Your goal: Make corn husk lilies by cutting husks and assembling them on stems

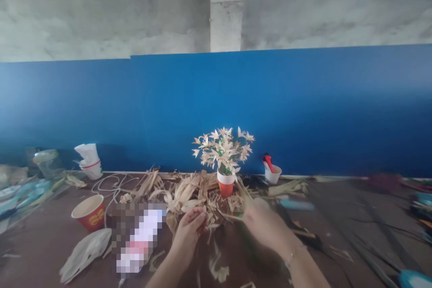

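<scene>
My left hand (193, 222) is closed in a pinch over the front of a heap of dry corn husks (184, 193). Whatever sits between its fingertips is too small to make out. Blurred by motion, my right hand (265, 225) is to the right with its fingers curled in. A thin pale strip (231, 217) runs from those fingers toward the left hand. Beyond both hands, a red and white paper cup (226, 185) stands upright, holding a bunch of cream star-shaped flowers (224, 148) with green stems.
A red paper cup (89, 213), a pale flat husk (87, 252) and a pixelated object (140, 240) lie left. At the back stand a cup of white paper (90, 164) and a white cup with a red-handled tool (272, 174). A blue partition (168, 108) borders the table.
</scene>
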The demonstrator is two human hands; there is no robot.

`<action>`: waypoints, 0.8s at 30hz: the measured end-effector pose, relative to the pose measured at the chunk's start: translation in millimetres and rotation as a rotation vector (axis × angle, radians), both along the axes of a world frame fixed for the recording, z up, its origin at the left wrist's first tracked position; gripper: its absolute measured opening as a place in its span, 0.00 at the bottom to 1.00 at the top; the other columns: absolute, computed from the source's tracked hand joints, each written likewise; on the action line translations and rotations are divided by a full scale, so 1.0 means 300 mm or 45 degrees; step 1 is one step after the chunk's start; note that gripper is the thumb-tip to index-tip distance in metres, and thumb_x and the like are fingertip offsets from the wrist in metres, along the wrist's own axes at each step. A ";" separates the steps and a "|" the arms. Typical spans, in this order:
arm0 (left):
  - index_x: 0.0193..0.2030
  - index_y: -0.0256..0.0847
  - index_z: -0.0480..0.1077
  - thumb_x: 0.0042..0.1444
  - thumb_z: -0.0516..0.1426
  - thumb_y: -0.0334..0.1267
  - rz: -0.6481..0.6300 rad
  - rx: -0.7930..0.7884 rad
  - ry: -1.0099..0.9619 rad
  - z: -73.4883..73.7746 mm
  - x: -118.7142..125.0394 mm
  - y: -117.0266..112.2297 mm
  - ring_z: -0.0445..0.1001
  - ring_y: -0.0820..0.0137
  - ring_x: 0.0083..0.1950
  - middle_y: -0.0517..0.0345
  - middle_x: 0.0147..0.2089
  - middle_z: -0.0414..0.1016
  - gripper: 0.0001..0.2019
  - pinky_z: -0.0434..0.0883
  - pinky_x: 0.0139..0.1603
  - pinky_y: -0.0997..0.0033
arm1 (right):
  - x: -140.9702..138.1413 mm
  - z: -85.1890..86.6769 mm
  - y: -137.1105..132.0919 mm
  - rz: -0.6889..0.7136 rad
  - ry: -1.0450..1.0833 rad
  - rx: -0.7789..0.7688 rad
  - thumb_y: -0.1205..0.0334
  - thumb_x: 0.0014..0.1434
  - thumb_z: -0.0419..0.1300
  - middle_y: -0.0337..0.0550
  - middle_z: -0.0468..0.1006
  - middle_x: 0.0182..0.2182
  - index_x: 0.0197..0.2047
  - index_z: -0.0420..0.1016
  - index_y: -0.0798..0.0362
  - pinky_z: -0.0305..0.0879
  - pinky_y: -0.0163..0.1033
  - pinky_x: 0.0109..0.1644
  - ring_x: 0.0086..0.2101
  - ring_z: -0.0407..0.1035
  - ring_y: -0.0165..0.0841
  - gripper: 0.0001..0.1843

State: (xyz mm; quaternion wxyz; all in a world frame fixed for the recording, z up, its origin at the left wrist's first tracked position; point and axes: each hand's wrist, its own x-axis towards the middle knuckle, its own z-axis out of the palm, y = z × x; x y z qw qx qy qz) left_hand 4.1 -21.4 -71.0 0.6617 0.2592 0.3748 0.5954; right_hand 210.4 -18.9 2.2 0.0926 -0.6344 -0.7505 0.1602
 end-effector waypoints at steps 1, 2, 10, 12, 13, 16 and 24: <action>0.27 0.37 0.73 0.32 0.71 0.39 -0.005 0.006 -0.003 0.002 0.003 -0.002 0.69 0.78 0.26 0.62 0.24 0.73 0.16 0.65 0.27 0.81 | -0.012 0.004 0.000 0.047 0.178 -0.035 0.67 0.59 0.50 0.47 0.76 0.29 0.51 0.73 0.52 0.57 0.34 0.30 0.29 0.69 0.33 0.19; 0.26 0.36 0.73 0.31 0.72 0.38 -0.015 0.012 -0.004 0.004 0.006 -0.003 0.69 0.78 0.26 0.62 0.24 0.72 0.16 0.65 0.28 0.81 | -0.029 0.005 0.001 0.104 0.360 -0.114 0.65 0.60 0.50 0.42 0.75 0.27 0.56 0.69 0.49 0.56 0.33 0.30 0.27 0.67 0.31 0.21; 0.24 0.34 0.73 0.33 0.71 0.39 -0.187 0.009 0.034 0.015 0.016 -0.014 0.67 0.80 0.23 0.61 0.22 0.71 0.14 0.63 0.26 0.81 | -0.138 -0.104 0.043 0.209 1.041 -0.453 0.63 0.57 0.55 0.33 0.67 0.18 0.55 0.72 0.50 0.51 0.30 0.26 0.20 0.54 0.23 0.21; 0.25 0.34 0.73 0.34 0.71 0.40 -0.206 -0.004 0.056 0.019 0.015 -0.018 0.67 0.80 0.23 0.61 0.23 0.71 0.15 0.64 0.28 0.80 | -0.134 -0.126 0.055 0.162 1.156 -0.534 0.62 0.56 0.56 0.32 0.66 0.18 0.54 0.72 0.52 0.49 0.29 0.24 0.18 0.51 0.22 0.22; 0.26 0.34 0.73 0.35 0.70 0.41 -0.209 0.002 0.073 0.020 0.014 -0.019 0.68 0.79 0.24 0.60 0.23 0.71 0.15 0.64 0.28 0.80 | -0.130 -0.134 0.059 0.148 1.220 -0.587 0.61 0.56 0.56 0.32 0.66 0.18 0.54 0.72 0.52 0.47 0.29 0.23 0.18 0.50 0.22 0.22; 0.25 0.34 0.72 0.37 0.69 0.42 -0.200 0.051 0.158 0.018 0.013 -0.018 0.66 0.79 0.22 0.60 0.22 0.71 0.15 0.61 0.26 0.79 | -0.118 -0.151 0.065 0.129 1.388 -0.699 0.61 0.55 0.57 0.32 0.67 0.19 0.54 0.71 0.50 0.44 0.27 0.22 0.17 0.49 0.21 0.22; 0.22 0.34 0.70 0.41 0.66 0.45 -0.128 0.076 0.306 -0.017 0.016 -0.010 0.62 0.79 0.19 0.60 0.19 0.69 0.16 0.57 0.21 0.79 | -0.139 -0.145 0.053 0.207 1.096 -0.512 0.64 0.57 0.54 0.38 0.78 0.24 0.52 0.74 0.49 0.63 0.30 0.31 0.23 0.67 0.26 0.19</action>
